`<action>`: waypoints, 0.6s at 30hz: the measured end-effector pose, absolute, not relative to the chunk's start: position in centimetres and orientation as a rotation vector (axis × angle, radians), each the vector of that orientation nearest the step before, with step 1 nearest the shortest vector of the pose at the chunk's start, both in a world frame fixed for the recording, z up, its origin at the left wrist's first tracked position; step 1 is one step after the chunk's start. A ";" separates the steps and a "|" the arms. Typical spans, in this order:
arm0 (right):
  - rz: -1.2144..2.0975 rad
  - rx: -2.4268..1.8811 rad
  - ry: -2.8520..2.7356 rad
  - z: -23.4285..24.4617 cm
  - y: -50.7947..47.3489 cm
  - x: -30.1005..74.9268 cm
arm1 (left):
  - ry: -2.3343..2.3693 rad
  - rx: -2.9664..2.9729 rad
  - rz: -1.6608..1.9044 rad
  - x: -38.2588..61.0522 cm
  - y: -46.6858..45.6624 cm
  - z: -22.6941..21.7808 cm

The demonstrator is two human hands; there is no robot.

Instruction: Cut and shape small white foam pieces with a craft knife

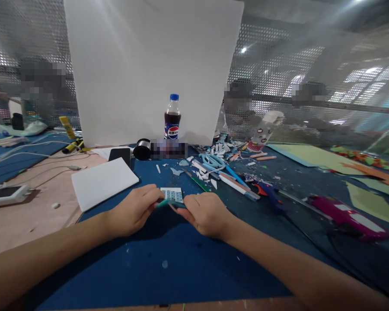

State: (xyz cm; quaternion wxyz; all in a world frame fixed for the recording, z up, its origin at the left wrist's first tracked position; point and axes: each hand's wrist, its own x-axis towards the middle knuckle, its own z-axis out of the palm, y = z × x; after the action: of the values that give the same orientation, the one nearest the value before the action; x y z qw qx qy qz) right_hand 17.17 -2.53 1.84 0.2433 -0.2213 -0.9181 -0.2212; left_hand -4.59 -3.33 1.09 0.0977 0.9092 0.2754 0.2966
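Both of my hands are raised over the blue mat (168,276), close together. Between them is a small craft piece (171,194) with a white face, blue dots and a teal edge. My left hand (134,211) pinches its left end, where a teal strip sticks out. At the right end, the fingers of my right hand (209,215) are closed on the same piece. Its underside is hidden by my fingers. Just behind my right hand lies a thin green stick (196,179). A white board (104,183) lies beyond my left wrist.
A cola bottle (173,119) stands before a large white panel (152,65). White and blue scraps (223,149) surround light-blue-handled scissors (214,161). Rightward are a blue glue gun (272,198), its cord, and a magenta tool (352,216). A black phone (119,154) lies left.
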 end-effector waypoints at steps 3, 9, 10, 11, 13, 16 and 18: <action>-0.669 -0.472 -2.456 1.9 -2.9 17.2 | 0.764 2.723 0.879 -4.5 -3.9 1.3; -0.645 -0.420 -2.424 1.8 -3.3 17.2 | 0.747 2.800 0.873 -4.3 -4.3 1.2; -0.638 -0.398 -2.432 1.8 -3.1 17.2 | 0.737 2.782 0.868 -4.2 -4.2 1.1; -0.630 -0.387 -2.441 1.9 -2.9 17.3 | 0.740 2.761 0.855 -4.2 -4.1 1.1; -0.608 -0.407 -2.474 2.2 -2.3 17.4 | 0.777 2.727 0.825 -4.2 -3.9 1.1; -0.610 -0.491 -2.537 2.6 -0.9 18.0 | 0.885 2.646 0.801 -4.2 -3.5 0.8; -0.604 -0.570 -2.553 2.6 0.3 18.5 | 0.976 2.553 0.800 -4.3 -3.2 0.5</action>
State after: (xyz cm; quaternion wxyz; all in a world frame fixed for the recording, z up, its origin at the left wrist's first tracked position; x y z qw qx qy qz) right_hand 18.50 0.25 2.58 0.2265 -0.2066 -0.9263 -0.2191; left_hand -4.29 -3.24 0.49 0.1464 0.8868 0.3389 0.2781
